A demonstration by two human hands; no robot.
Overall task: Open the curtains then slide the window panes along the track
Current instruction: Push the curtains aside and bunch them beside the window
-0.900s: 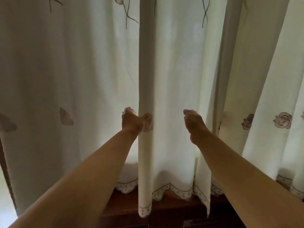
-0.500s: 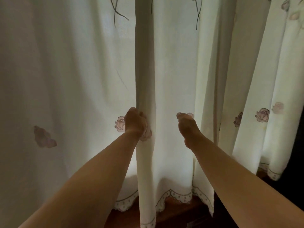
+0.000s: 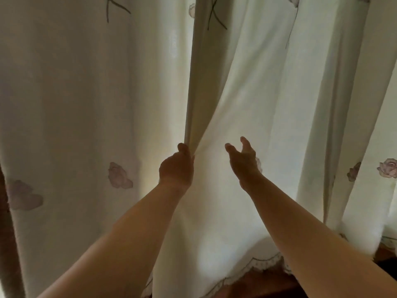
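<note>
Cream curtains with pink rose prints fill the head view. A left curtain panel point(image 3: 75, 104) hangs flat; a right curtain panel point(image 3: 247, 93) hangs in folds and overlaps it at the centre. My left hand point(image 3: 177, 168) is shut on the front edge fold of the right panel, and the cloth is bunched and pulled at the grip. My right hand point(image 3: 243, 160) hovers just right of it, fingers spread, close to the fabric and holding nothing. The window and its panes are hidden behind the curtains.
A dark wooden ledge point(image 3: 257, 284) shows under the scalloped lace hem point(image 3: 264, 262) at the bottom. More folds with rose prints point(image 3: 388, 167) hang at the right. A dark strip point(image 3: 8, 244) runs down the left edge.
My left hand has closed on the curtain's edge fold and tugged it, bunching the cloth. My right hand has opened its fingers. The view has moved closer to the curtains.
</note>
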